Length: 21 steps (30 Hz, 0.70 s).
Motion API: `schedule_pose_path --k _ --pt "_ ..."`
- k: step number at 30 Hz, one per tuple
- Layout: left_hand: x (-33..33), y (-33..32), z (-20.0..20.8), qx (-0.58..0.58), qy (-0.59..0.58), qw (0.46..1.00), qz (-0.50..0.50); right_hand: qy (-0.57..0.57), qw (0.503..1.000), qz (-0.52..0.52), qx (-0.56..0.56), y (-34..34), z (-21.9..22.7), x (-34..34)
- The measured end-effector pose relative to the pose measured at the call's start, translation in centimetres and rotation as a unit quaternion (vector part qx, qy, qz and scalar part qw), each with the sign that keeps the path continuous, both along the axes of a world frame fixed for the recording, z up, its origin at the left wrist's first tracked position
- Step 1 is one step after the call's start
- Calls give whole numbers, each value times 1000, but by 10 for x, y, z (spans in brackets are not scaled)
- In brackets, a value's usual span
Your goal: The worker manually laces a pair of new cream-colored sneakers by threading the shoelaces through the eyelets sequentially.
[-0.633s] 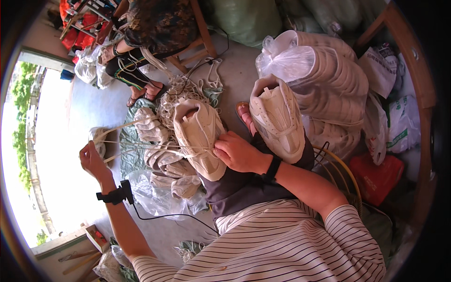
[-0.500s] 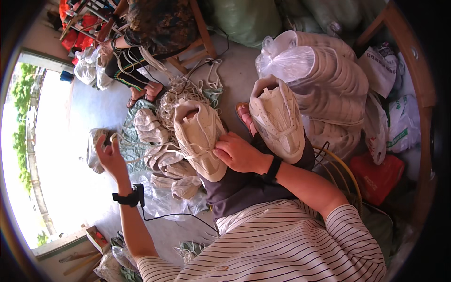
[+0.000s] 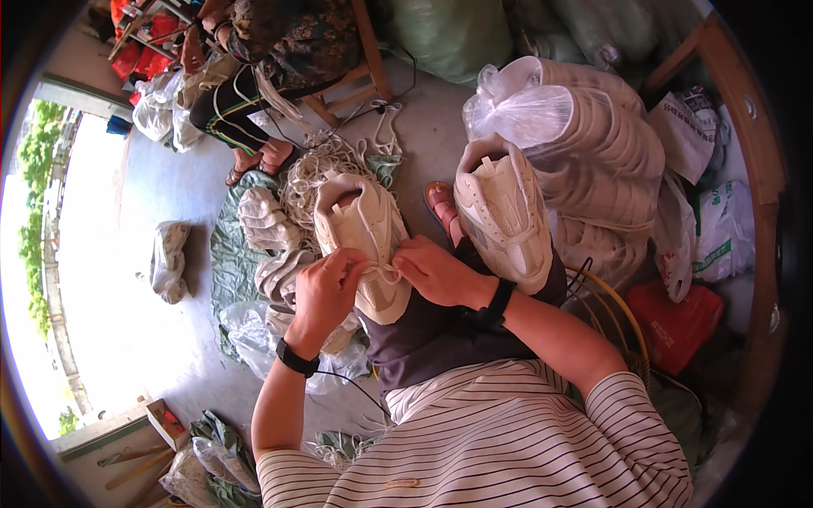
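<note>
A cream sneaker [image 3: 356,216] rests on my lap, its opening facing away from me. At its front, my left hand [image 3: 326,288] and my right hand [image 3: 430,269] come close together, each pinching a cream shoelace [image 3: 378,269] over the lacing holes. The fingers of both are closed, and the lace shows between them. To the right a matching sneaker [image 3: 504,220] lies on my other thigh, with lace across its front; neither hand touches it.
Left of my knees are a lace heap [image 3: 318,182] and several shoe uppers [image 3: 267,220] on green sheeting. A bagged bundle [image 3: 169,262] lies farther left. Stacked shoe parts in clear plastic [image 3: 584,152] stand at right. Another person [image 3: 292,42] sits on a wooden chair ahead.
My left hand has come in from the far left, where it was raised and pulling the lace, to the sneaker's front beside my right hand. My right hand stays at the lacing.
</note>
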<state>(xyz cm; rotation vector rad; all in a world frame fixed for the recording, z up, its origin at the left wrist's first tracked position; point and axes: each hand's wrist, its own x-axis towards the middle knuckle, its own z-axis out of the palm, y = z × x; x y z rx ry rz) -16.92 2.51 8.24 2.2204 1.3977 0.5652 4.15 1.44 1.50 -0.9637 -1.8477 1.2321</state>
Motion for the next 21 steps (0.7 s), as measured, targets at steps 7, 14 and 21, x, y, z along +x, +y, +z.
schedule_pose_path --k 7,14,21 --pt "-5 6 4 -17 -47 992 114 -9 1000 12 -13 1 -1 5" --pt "-13 12 6 -9 -57 986 158 -22 999 -6 22 -1 -3 5" --pt "-4 15 8 -2 -54 986 159 -46 998 -19 45 -4 2 7"
